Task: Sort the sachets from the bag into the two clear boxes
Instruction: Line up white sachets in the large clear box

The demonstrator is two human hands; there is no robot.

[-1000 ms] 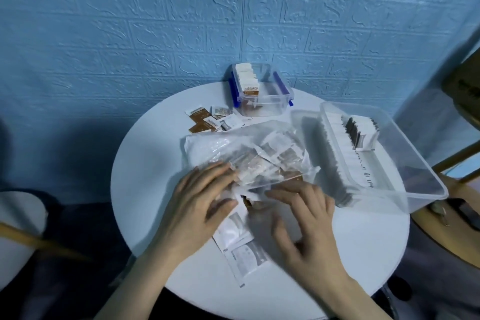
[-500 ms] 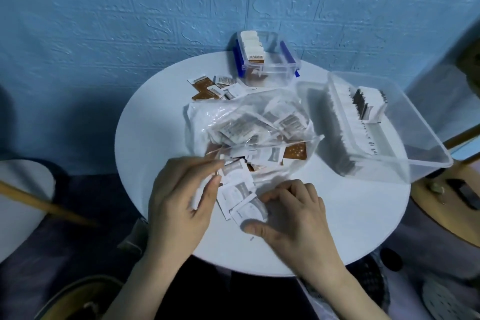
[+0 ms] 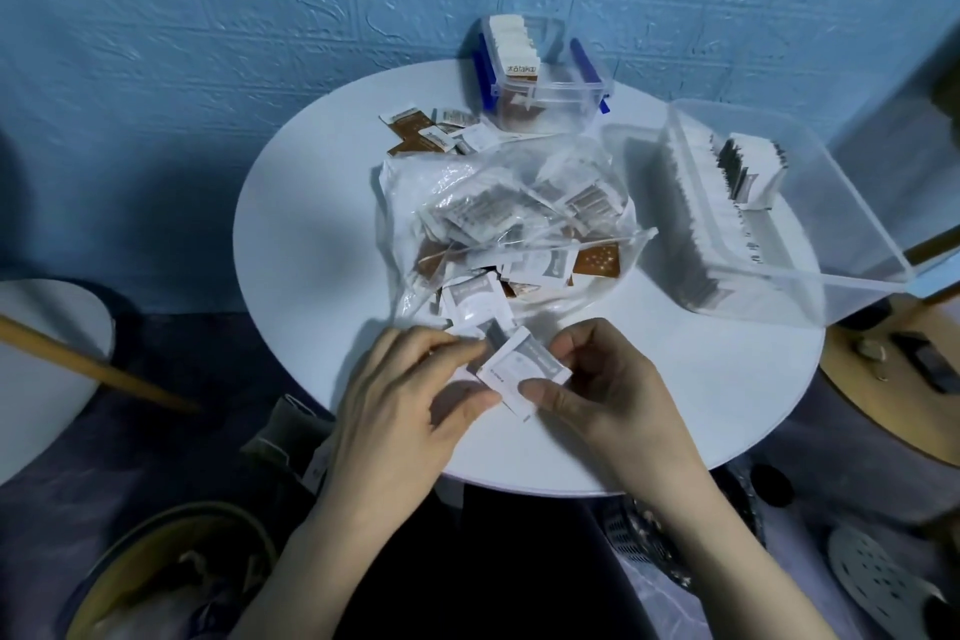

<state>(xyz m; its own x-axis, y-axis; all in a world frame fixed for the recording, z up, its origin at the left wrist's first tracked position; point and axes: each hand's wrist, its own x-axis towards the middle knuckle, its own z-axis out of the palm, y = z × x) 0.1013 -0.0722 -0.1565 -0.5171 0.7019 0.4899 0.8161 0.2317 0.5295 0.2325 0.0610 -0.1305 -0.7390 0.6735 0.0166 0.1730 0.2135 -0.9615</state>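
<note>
A clear plastic bag (image 3: 498, 203) full of white and brown sachets lies open in the middle of the round white table (image 3: 311, 234). Just in front of its mouth, my left hand (image 3: 400, 400) and my right hand (image 3: 608, 390) together pinch a small stack of white sachets (image 3: 524, 369) above the table's near edge. A small clear box with blue clips (image 3: 545, 73) stands at the back, holding upright brown-and-white sachets. A large clear box (image 3: 779, 213) at the right holds rows of white sachets.
Loose brown and white sachets (image 3: 426, 133) lie behind the bag on the left. The blue wall stands right behind the table. A white stool (image 3: 47, 369) is at the left, a wooden chair (image 3: 893, 405) at the right, a basket (image 3: 171, 572) below.
Both hands drew back from the bag's mouth toward the near edge, gathering white sachets off the table into a stack held between them. The view tilted downward.
</note>
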